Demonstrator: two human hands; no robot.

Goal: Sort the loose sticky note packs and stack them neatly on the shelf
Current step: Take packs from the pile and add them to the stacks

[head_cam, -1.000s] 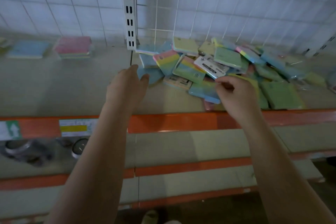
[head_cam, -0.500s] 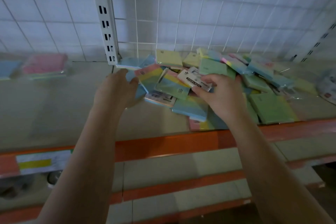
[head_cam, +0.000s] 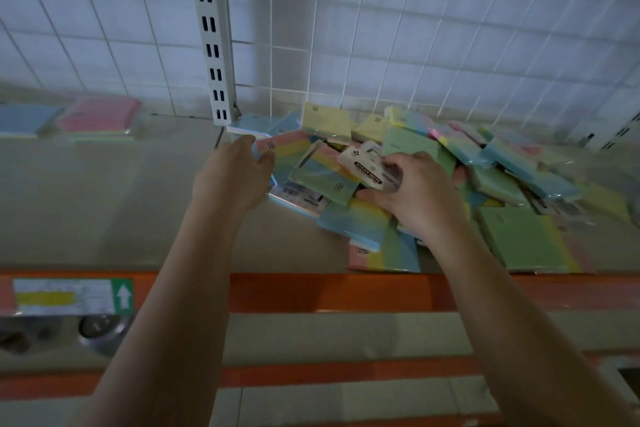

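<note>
A loose heap of sticky note packs in blue, green, yellow and pink covers the right half of the shelf. My right hand rests on the heap, its fingers closed around a white pack labelled STICKY NOTE. My left hand lies at the heap's left edge with fingers apart, touching a rainbow-striped pack. It holds nothing that I can see. At the far left a pink pack stack and a blue pack stack stand sorted.
A white slotted upright and a wire grid back panel close the rear. The shelf's orange front rail carries a price label. Lower shelves run beneath, with round metal items at the left.
Both hands reached deeper into the heap. My right hand moved from the heap's front up onto the white pack and closed on it. The view shifted closer and to the left.
</note>
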